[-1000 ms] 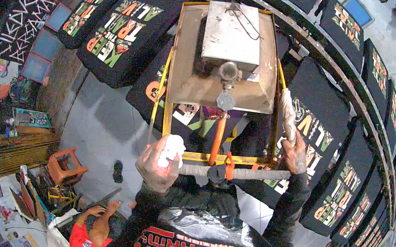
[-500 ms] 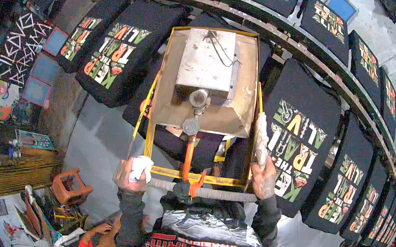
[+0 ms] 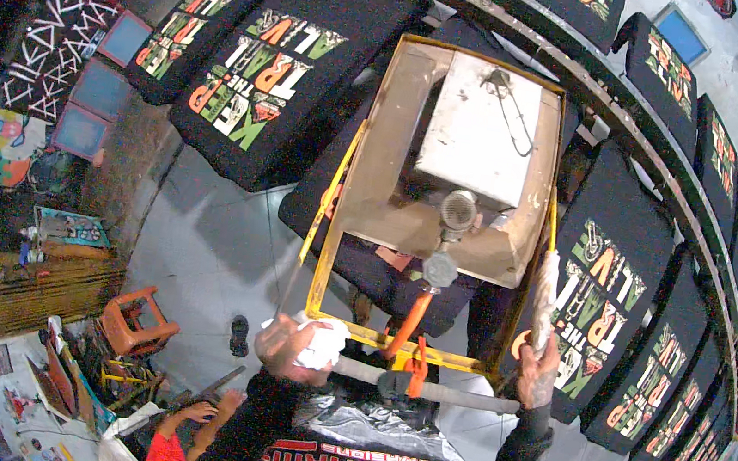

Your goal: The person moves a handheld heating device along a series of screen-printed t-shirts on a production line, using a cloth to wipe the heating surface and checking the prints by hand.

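In front of me is a boxy heater panel (image 3: 366,183) with a pale metal housing (image 3: 485,125) on top and a yellow metal frame (image 3: 323,271). Below its grey fitting runs an orange hose (image 3: 411,322). My right hand (image 3: 538,379) is closed round a whitish cloth-wrapped side handle (image 3: 544,300). My left hand (image 3: 284,346) is closed on a bunched white cloth (image 3: 321,343) at the frame's near left corner; whether a bar lies inside the cloth is hidden. A grey wrapped crossbar (image 3: 454,396) spans between my hands. Beneath the panel lies a black T-shirt (image 3: 310,199), mostly covered.
Printed black shirts (image 3: 264,68) lie on boards at left, with several more (image 3: 608,290) at right. A long metal rail (image 3: 644,127) curves behind. An orange stool (image 3: 141,322) stands at left; near it, another person's arm (image 3: 208,428) in a red sleeve shows.
The heater, with both my hands on it, has shifted right and turned slightly clockwise. The whole view has also shifted, and more of the shirts at left shows.
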### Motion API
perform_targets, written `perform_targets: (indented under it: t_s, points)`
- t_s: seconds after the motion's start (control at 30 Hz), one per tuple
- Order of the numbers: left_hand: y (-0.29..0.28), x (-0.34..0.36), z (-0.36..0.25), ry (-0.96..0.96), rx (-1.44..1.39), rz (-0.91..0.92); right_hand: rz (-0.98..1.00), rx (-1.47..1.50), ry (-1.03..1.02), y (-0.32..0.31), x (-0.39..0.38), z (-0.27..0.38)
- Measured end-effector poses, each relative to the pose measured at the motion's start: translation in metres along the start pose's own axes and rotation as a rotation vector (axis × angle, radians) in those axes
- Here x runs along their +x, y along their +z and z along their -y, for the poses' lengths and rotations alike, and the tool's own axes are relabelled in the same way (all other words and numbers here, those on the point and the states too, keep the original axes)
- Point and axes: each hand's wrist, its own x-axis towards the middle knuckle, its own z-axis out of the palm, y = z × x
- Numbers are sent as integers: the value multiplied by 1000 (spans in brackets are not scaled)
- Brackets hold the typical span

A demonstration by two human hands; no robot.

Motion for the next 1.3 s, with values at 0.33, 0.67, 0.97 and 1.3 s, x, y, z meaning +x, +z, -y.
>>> perform_targets:
  t_s: [0.33,0.67,0.97,1.3]
  points:
    - [-39,48,-11,216,138,315,76,54,203,-5,-11,15]
    - [-45,78,41,320,94,50,-156,118,110,45,-35,12]
    - [-53,139,95,451,82,-33,-53,263,212,80,-20,67]
    - [-54,178,95,495,57,-104,-18,243,333,87,-4,93]
